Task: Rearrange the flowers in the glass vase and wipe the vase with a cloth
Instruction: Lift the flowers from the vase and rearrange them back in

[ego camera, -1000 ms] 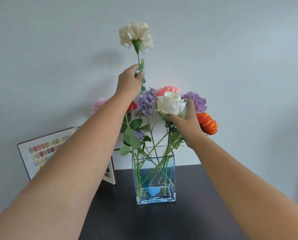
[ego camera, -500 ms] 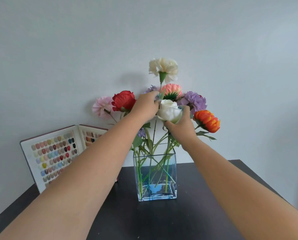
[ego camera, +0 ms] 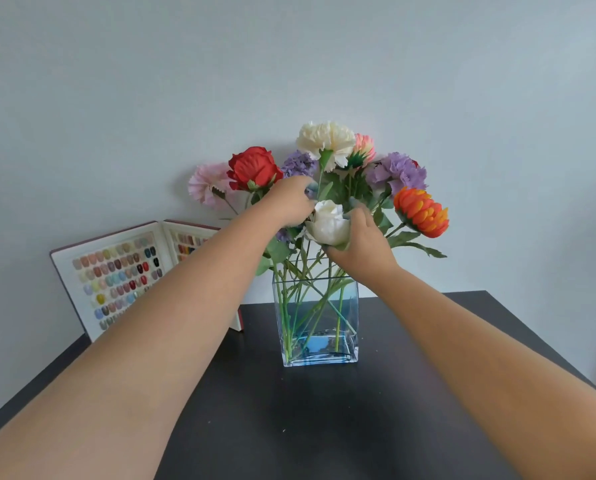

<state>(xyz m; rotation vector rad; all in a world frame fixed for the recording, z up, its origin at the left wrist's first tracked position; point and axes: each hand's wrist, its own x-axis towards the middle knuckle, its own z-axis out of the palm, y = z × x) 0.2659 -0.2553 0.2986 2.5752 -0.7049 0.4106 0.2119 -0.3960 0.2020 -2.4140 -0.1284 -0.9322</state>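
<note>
Arranging the flowers is the step in hand. The glass vase (ego camera: 316, 320) stands on the dark tabletop (ego camera: 324, 427) near its back edge, roughly midway along it, with a little blue-tinted water at the bottom and the stems crossing inside. The left hand (ego camera: 289, 202) is closed around the stem of the cream carnation (ego camera: 325, 140), just below the bloom, between the red rose (ego camera: 253, 168) and the white rose (ego camera: 328, 221). The right hand (ego camera: 362, 242) cups the white rose from the right, fingers wrapped under its head, above the vase's rim. An orange flower (ego camera: 421, 211) leans out to the right. Next, I judge, the carnation needs seating among the other stems and both hands letting go gently so nothing springs out. No cloth is in view, so wiping is not yet begun. An open swatch book (ego camera: 116, 275) leans against the wall at the back left corner.
</note>
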